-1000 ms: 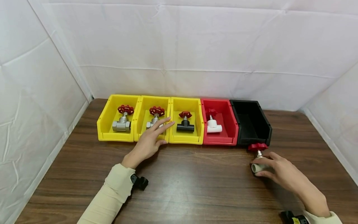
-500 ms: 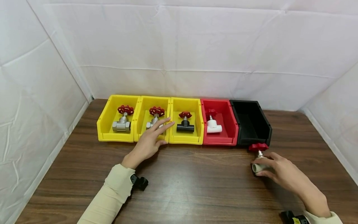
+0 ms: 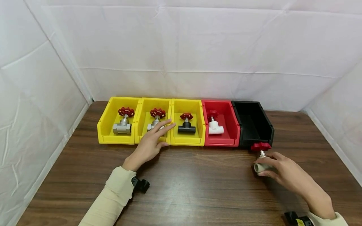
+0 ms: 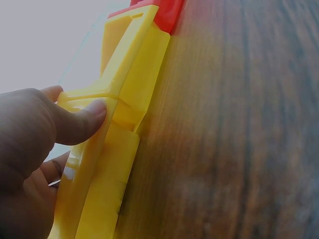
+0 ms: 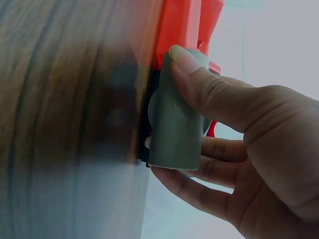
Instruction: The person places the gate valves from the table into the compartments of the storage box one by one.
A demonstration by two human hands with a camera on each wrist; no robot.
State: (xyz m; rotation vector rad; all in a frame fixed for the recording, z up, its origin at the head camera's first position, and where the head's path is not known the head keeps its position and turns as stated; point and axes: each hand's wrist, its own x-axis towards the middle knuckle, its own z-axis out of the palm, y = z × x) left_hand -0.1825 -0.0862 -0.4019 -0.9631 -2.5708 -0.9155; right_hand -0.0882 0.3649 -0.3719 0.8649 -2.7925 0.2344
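Observation:
In the head view my right hand [image 3: 291,175] pinches a grey valve [image 3: 262,167] with a red handwheel [image 3: 260,146], just in front of the black bin [image 3: 255,142]. The right wrist view shows the thumb across the grey pipe body [image 5: 175,129], with fingers behind it. My left hand [image 3: 148,144] rests at the divide between the middle and right yellow bins [image 3: 188,142], fingers extended over the rim. In the left wrist view its thumb touches the yellow rim [image 4: 112,107]. A metal valve [image 3: 152,125] in the middle yellow bin is partly hidden by those fingers.
The left yellow bin [image 3: 116,140] holds a metal valve [image 3: 122,127]. A black-bodied valve [image 3: 186,128] lies in the right yellow bin. A white valve [image 3: 216,128] is in the red bin [image 3: 223,142]. White cloth [image 3: 181,40] hangs behind the wooden table [image 3: 192,188].
My right hand has raised the grey valve very slightly. My left hand stays at the same place on the yellow bins. The head view has shifted a little.

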